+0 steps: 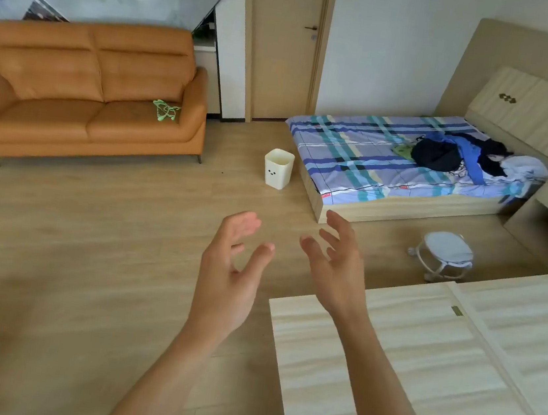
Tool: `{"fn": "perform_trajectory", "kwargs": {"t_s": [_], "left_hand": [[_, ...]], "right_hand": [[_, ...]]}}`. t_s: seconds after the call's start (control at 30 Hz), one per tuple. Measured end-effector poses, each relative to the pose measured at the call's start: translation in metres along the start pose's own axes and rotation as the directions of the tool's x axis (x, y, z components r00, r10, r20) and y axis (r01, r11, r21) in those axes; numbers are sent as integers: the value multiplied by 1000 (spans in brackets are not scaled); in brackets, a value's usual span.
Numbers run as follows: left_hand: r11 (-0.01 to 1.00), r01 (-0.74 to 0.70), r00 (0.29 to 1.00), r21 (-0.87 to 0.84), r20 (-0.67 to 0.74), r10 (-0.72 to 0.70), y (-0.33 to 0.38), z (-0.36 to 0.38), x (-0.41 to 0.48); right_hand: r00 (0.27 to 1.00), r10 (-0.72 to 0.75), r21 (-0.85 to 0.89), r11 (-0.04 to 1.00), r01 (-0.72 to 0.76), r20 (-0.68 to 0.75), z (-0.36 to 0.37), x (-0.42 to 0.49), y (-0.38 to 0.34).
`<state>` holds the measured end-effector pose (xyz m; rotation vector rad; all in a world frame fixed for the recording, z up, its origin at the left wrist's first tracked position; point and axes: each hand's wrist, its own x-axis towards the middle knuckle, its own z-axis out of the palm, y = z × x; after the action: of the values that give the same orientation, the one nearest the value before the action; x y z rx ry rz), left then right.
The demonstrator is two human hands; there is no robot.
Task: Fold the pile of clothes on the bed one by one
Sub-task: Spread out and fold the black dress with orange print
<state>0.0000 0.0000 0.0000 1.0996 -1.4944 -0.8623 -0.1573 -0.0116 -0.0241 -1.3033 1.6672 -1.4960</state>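
A pile of clothes lies near the head of the bed, which has a blue plaid sheet. The pile holds dark, blue, green and white garments. Both my hands are raised in front of me over the wooden floor, well short of the bed. My left hand is held with its fingers spread and relaxed, holding nothing. My right hand faces it, fingers loosely extended and empty. Neither hand touches anything.
An orange sofa with green hangers stands at the left. A white bin sits at the bed's foot corner. A small white stool stands beside the bed, and a pale cabinet top fills the lower right.
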Motion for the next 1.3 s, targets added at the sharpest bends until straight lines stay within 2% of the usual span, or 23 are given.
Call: {"fn": "perform_trajectory", "kwargs": {"t_s": [0.07, 0.17, 0.67, 0.87, 1.17, 1.3], "left_hand": [[997, 52, 998, -57, -35, -54, -4, 1, 9], [992, 85, 996, -93, 6, -85, -21, -3, 29], [974, 182, 970, -133, 184, -156, -125, -69, 221], [966, 214, 959, -142, 217, -181, -149, -88, 291], [965, 231, 943, -121, 272, -192, -198, -71, 406], [979, 189, 933, -77, 325, -155, -218, -47, 475]], "right_hand": [[1000, 25, 24, 999, -25, -2, 8, 9, 0], [999, 53, 51, 997, -54, 11, 28, 27, 8], [974, 203, 64, 978, -197, -99, 177, 171, 31], [968, 238, 73, 970, -232, -83, 229, 224, 33], [953, 286, 135, 953, -272, -103, 284, 347, 67], [955, 272, 165, 954, -251, -119, 307, 427, 82]]}}
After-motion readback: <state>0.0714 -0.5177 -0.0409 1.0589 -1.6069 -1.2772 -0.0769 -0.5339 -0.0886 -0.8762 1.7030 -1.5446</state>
